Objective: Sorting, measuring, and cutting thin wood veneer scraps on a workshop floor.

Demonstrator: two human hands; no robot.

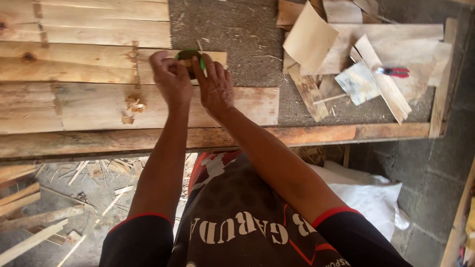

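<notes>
A small green round thing (190, 55) (perhaps a tape roll), half hidden by fingers, rests on pale wooden planks (89, 99).

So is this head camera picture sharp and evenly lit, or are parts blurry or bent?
Head view: soft, even daylight with no hard glare; both hands, left hand and right hand, look slightly smeared around the small green object. The wooden planks show clear grain. The bench edge bows slightly, which suggests wide-lens distortion.

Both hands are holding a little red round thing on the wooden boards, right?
Not quite. The head view shows that the small round thing is green, not red. Both the left hand and the right hand do hold it, over the wooden boards.
</notes>
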